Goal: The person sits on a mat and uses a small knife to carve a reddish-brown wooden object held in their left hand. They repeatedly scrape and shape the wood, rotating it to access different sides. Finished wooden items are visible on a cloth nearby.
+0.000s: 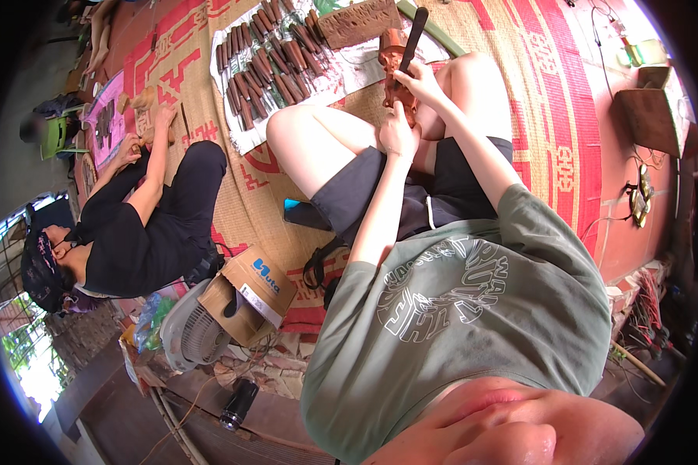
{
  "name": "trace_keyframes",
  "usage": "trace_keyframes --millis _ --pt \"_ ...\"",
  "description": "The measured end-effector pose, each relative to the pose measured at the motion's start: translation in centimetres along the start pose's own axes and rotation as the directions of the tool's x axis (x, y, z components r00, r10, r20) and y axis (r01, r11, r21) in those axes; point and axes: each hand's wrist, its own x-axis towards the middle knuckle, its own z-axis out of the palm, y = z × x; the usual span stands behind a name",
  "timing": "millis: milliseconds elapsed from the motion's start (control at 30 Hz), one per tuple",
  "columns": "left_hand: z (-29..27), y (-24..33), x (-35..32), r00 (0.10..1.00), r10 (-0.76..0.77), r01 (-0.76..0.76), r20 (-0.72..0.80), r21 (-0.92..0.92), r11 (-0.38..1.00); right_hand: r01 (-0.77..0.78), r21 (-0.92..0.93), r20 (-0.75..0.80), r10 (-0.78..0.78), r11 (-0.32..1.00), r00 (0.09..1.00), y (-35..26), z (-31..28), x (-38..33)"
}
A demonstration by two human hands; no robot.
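Between my bent knees stands a reddish-brown carved wooden figure [392, 63]; its fine detail is too small to make out. My left hand [399, 133] is closed around the lower end of the carving. In my right hand [422, 84] is a long, flat, dark file [416, 35], slanting up and away beside the carving. The fingers of that hand are wrapped around the file's near part, close against the wood. Just beyond the carving lies a rough brown wooden block [358, 23].
Several wooden-handled carving tools [275, 58] lie in rows on a white cloth [250, 141] at far left. A co-worker [132, 225] sits at left, both hands at a pale wood carving [142, 108]. A cardboard box [248, 298], a fan [194, 337] and a wooden box [650, 116] stand around the woven mat [240, 201].
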Motion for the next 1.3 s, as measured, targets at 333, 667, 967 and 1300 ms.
trace_keyframes --millis 333,667,967,1300 --pt "0.2 0.0 0.0 1.0 -0.004 0.004 0.018 0.006 1.0 0.008 -0.047 -0.055 -0.011 0.999 0.998 0.9 0.2 0.1" --pt "0.4 0.0 -0.1 1.0 -0.001 0.001 0.014 0.036 0.999 -0.057 0.005 0.04 0.057 0.998 0.998 -0.3 -0.2 -0.6" --pt "0.4 0.1 0.0 1.0 -0.005 0.003 0.022 0.067 0.998 -0.025 -0.089 0.085 0.033 0.996 0.996 -1.0 -0.6 -0.5" --pt "0.1 0.2 0.1 0.999 -0.012 0.01 0.038 0.055 0.998 -0.094 0.067 0.042 0.091 0.993 0.995 -1.7 -0.4 -0.5"
